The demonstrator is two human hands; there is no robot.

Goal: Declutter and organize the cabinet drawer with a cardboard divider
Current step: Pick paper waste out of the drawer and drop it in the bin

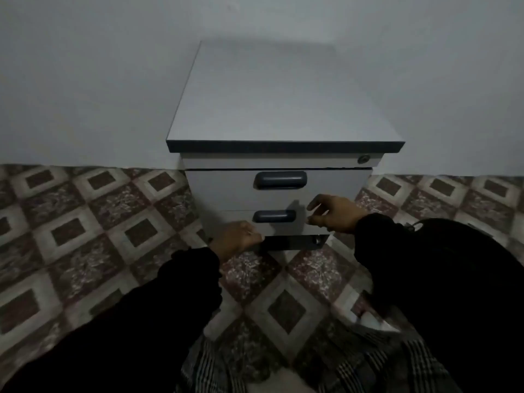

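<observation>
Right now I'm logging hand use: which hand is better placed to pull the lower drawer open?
Probably the left hand: its fingers already curl at the bottom edge of the lower drawer, beside the gap beneath. The right hand hovers by the drawer's right side, fingers spread, apparently gripping nothing.

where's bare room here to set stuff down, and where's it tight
The cabinet top is bare from the wall to its dark front edge. Patterned floor left of the cabinet is open too. It is crowded at the lower drawer, where the left hand and right hand meet.
</observation>
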